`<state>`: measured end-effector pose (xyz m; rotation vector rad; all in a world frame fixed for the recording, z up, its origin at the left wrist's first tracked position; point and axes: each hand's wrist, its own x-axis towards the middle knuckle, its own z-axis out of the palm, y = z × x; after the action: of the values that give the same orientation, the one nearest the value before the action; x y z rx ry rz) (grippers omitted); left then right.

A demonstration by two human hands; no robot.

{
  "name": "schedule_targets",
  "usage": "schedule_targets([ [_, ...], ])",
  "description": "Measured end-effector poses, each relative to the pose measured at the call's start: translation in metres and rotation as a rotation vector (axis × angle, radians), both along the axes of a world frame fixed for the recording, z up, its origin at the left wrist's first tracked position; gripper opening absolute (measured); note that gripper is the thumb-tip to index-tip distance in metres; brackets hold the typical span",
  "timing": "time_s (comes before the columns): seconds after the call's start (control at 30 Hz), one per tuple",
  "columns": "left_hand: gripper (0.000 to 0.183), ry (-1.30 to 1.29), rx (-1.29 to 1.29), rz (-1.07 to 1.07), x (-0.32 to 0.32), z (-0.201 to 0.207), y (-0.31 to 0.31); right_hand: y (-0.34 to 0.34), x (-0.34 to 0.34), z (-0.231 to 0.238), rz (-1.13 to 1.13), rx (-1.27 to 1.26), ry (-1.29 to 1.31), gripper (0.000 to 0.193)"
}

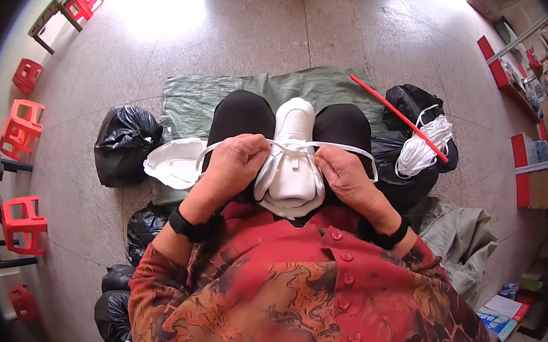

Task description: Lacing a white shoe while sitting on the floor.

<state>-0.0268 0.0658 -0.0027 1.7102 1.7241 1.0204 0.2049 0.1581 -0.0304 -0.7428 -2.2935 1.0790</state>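
Between my knees sits a white shoe [294, 121], its toe pointing away from me and its tongue and opening toward my lap. A white shoelace [345, 147] crosses over the front of it. My left hand [238, 158] is closed on one side of the lace, left of the shoe. On the right, my right hand [344, 175] pinches the other side, close against the shoe. Loose lace loops out past both fists. Another white shoe part or shoe [173, 163] lies beside my left knee, partly hidden.
Black plastic bags [125, 143] stand on both sides of me. A bundle of white laces [422, 149] rests on a right-hand bag, with a red stick [399, 118] across it. Green sheeting [212, 87] lies ahead. Red stools [24, 224] line the left wall; shelves [532, 84] stand right.
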Motion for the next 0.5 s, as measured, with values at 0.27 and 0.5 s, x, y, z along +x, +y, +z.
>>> schedule_targets([
  [0.27, 0.005, 0.057, 0.081, 0.035, 0.003, -0.012, -0.001, -0.001, -0.002, 0.003, -0.027, -0.036, -0.025, 0.011],
  [0.5, 0.007, 0.151, 0.118, -0.163, -0.004, -0.016, 0.004, -0.002, 0.003, 0.003, 0.001, 0.015, 0.000, 0.013],
])
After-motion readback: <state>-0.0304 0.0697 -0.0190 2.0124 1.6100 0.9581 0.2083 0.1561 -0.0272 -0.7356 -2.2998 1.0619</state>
